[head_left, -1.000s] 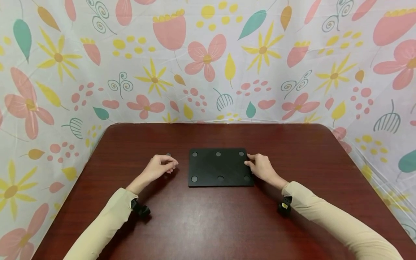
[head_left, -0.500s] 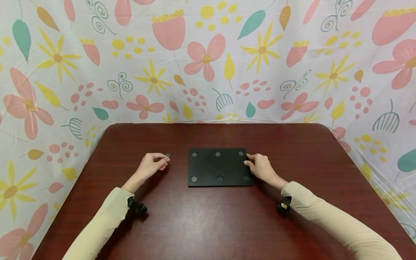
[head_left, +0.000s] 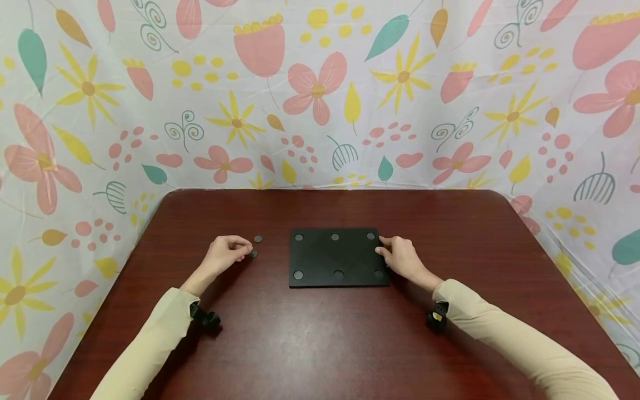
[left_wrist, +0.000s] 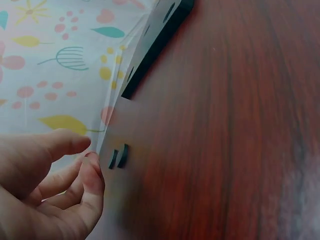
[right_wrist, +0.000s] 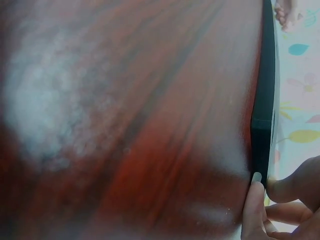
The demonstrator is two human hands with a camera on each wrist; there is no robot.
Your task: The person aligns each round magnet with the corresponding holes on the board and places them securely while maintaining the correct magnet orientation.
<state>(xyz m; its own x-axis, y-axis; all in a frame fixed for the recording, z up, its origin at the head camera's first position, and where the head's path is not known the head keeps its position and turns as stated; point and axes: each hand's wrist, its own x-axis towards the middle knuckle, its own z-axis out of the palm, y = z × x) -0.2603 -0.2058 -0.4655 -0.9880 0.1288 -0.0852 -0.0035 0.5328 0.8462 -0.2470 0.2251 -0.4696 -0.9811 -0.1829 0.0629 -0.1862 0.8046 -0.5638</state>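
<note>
A flat black rectangular board (head_left: 335, 256) lies on the table, with several round spots along its far and near edges. My right hand (head_left: 401, 257) grips its right edge; in the right wrist view the thumb and fingertips (right_wrist: 256, 177) sit at the board's corner. To the left of the board, two small dark discs, a far disc (head_left: 258, 239) and a near disc (head_left: 254, 254), lie on the table. My left hand (head_left: 226, 255) is right beside the near disc, overlapping it in the head view. The left wrist view shows a gap between thumb and index finger, with nothing held.
The dark red-brown wooden table (head_left: 330, 344) has rounded far corners. Behind it and along both sides hangs a white cloth (head_left: 320, 150) with flowers and leaves. Each wrist carries a small black camera, such as the left wrist camera (head_left: 204, 318).
My left hand has moved left, away from the board, uncovering the two discs on the table. My right hand and the board have stayed in place.
</note>
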